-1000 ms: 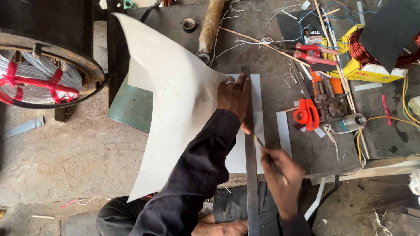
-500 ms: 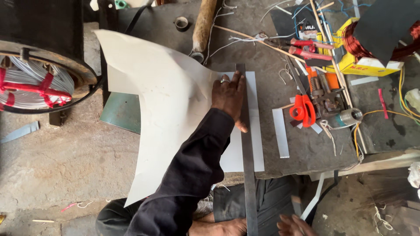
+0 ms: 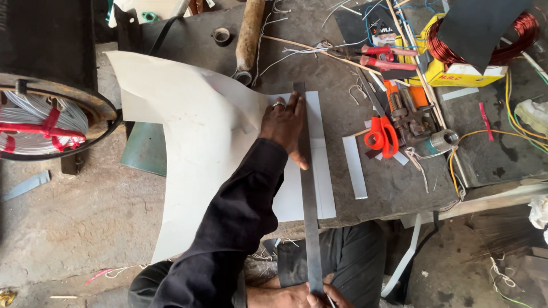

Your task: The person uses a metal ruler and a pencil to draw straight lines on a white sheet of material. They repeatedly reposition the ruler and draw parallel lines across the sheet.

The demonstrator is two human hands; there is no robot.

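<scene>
- Head view, looking down on a cluttered grey workbench (image 3: 354,114).
- The left hand (image 3: 283,126), in a dark sleeve, lies flat with fingers spread. It pins a long steel ruler (image 3: 308,194) onto a large white sheet (image 3: 200,165). It presses rather than grasps, holding nothing inside the palm.
- The ruler runs from about 12 o'clock of that hand down to 6 o'clock, past the bench edge.
- The right hand (image 3: 319,296) sits at the bottom edge, at the ruler's near end. It is mostly cut off, and I cannot tell whether it grips anything.
- The sheet lies partly on the bench. Its left part curls up and hangs off towards 9 o'clock.
- Judging by that curl, the sheet is light, thin and springy, probably smooth enough to slide. Holding it flat close beside the ruler looks safest.
- The ruler looks stiff and heavy, so it should stay put under pressure.
- At 3 o'clock of the left hand lie a cut white strip (image 3: 354,166) and orange-handled scissors (image 3: 381,134).
- At 1 o'clock sit red-handled pliers (image 3: 381,57) and a copper wire coil (image 3: 485,43) on a yellow box.
- At 9 o'clock stands a motor housing (image 3: 40,114) with red-tied windings.
- The floor is rough concrete, strewn with wire scraps.
</scene>
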